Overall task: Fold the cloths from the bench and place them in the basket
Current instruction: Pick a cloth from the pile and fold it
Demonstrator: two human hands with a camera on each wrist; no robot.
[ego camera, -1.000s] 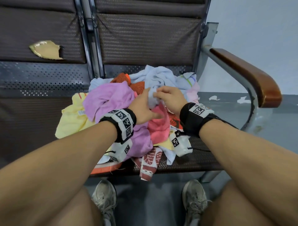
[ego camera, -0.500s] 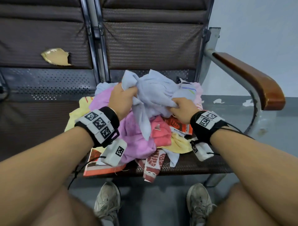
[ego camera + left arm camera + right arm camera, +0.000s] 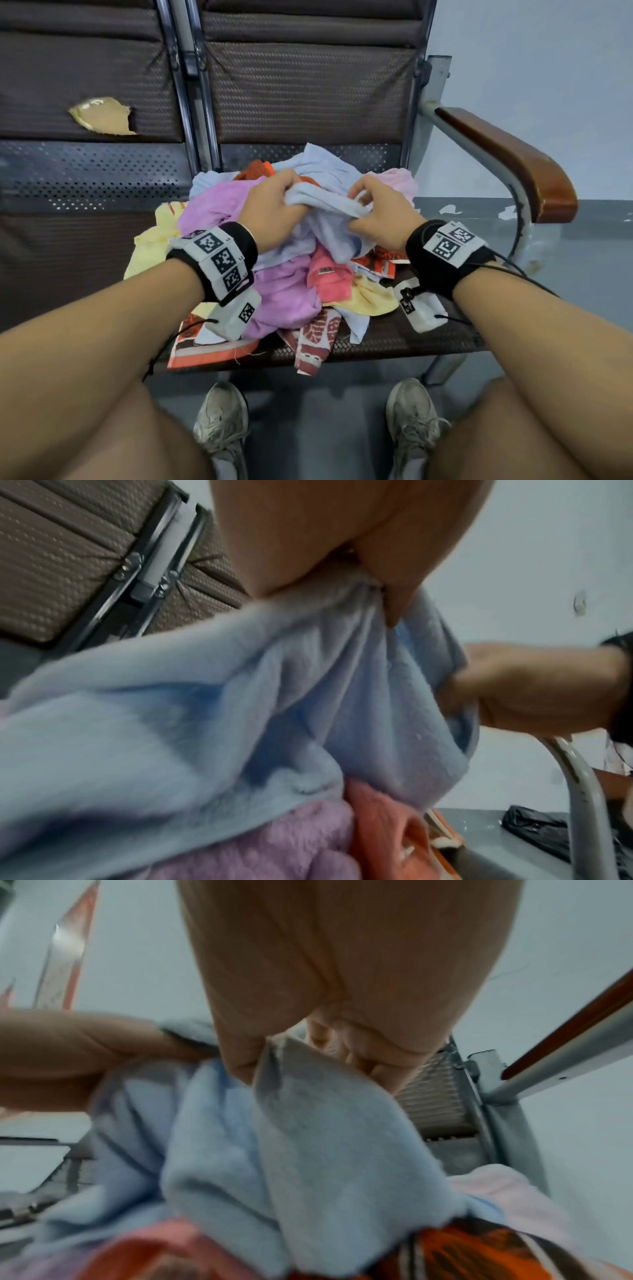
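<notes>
Both wrist views are blurred and mostly filled by palm and fabric, and the basket shows in none of the pictures. The lower layers of the cloth pile are hidden under the top pieces, so how many cloths lie there cannot be told. The pile sits on the woven brown seat of a metal-framed bench, against its perforated lower back panel. To the left of the pile, the neighbouring backrest has a torn patch showing pale padding; to the right of the pile a wooden armrest curves forward on a scuffed metal support, with a pale grey wall behind and a grey floor below. In front of the pile, two worn sneakers stand on the floor between bare knees. Above the pile, the left hand has its fingers curled round a bunched edge of a light blue cloth, and the right hand pinches another part of that cloth between thumb and fingers, the two hands close together. The blue cloth drapes down onto a purple cloth and a coral pink cloth. Both wrists wear black bands with printed markers.
</notes>
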